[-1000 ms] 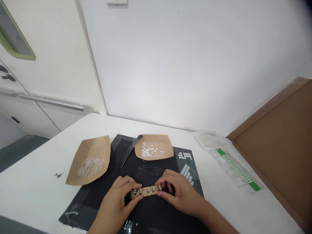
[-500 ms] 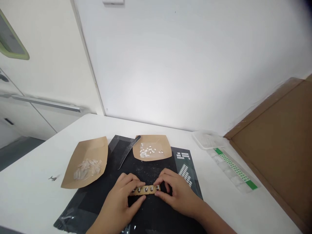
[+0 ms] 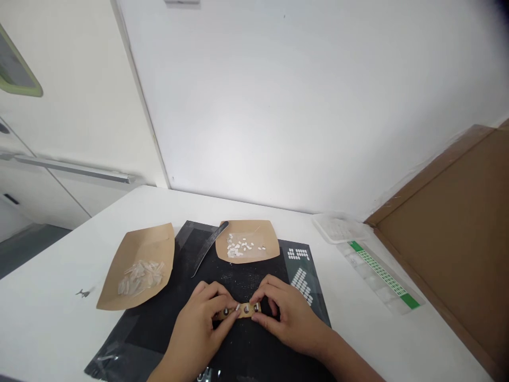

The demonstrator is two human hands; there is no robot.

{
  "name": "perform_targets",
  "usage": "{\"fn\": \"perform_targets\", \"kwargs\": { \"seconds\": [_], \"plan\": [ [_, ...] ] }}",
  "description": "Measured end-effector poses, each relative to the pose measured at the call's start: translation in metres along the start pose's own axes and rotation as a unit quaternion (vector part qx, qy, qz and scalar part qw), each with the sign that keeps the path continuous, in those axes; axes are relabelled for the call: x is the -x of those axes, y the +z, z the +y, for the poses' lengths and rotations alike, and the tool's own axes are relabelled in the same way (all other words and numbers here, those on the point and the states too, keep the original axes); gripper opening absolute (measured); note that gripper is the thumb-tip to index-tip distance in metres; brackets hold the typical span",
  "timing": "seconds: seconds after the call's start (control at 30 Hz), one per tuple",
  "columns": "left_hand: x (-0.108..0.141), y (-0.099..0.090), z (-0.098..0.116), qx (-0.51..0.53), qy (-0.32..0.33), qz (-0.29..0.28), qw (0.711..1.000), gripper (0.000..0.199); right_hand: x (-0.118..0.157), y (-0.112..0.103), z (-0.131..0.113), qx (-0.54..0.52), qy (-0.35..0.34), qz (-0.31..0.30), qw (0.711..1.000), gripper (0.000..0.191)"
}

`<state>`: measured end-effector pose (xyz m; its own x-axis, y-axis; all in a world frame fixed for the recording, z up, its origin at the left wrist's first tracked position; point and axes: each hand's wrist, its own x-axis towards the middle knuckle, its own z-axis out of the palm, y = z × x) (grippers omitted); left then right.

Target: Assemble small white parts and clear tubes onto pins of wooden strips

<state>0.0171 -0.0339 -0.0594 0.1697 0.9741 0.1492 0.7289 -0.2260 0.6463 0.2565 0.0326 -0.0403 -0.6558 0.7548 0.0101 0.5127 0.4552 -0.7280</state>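
A narrow tan strip [image 3: 242, 314] with a row of small round metal studs lies on the black mat [image 3: 254, 347], with small pale pieces on the studs. My left hand [image 3: 199, 321] covers the strip's left part. Its thumb and forefinger close on a small whitish piece [image 3: 237, 307] at a middle stud. At the right end, my right hand [image 3: 288, 315] grips the strip between thumb and fingers. Two studs show between my hands, and another shows behind the left fingers.
A cardboard tray [image 3: 163, 233] at left holds clear plastic pieces. Behind my hands, another cardboard tray [image 3: 264, 228] holds white bits, and a dark nail file [image 3: 209, 248] leans on its edge. White oval stickers [image 3: 302, 286], a green-and-clear strip [image 3: 382, 273] and a brown board [image 3: 449, 239] are at right.
My left thumb and forefinger have come together on the piece at the strip's middle stud; before, they spanned the strip, apart. My right hand keeps its hold. The view shifts slightly.
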Motion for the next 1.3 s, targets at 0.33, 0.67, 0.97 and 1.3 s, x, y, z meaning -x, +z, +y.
{"fn": "perform_targets", "kwargs": {
  "seconds": [0.33,0.67,0.97,1.3],
  "plan": [
    [0.0036,0.0009,-0.0047,0.007,0.025,0.007,1.0,0.015,0.0001,-0.0017,-0.0009,-0.002,0.002,-0.01,1.0,0.017],
    [0.0012,-0.0024,-0.0029,0.018,0.014,-0.007,1.0,0.016,0.001,-0.0023,-0.0019,0.017,0.003,-0.007,1.0,0.017],
    [0.0043,0.0024,-0.0076,0.003,0.022,0.024,0.999,0.012,0.002,-0.0006,0.0,-0.001,0.007,0.0,1.0,0.034],
    [0.0067,0.0021,-0.0041,-0.018,0.03,0.042,0.999,0.01,0.0029,0.0019,0.0006,0.04,-0.008,-0.002,0.999,0.03]
  ]
}}
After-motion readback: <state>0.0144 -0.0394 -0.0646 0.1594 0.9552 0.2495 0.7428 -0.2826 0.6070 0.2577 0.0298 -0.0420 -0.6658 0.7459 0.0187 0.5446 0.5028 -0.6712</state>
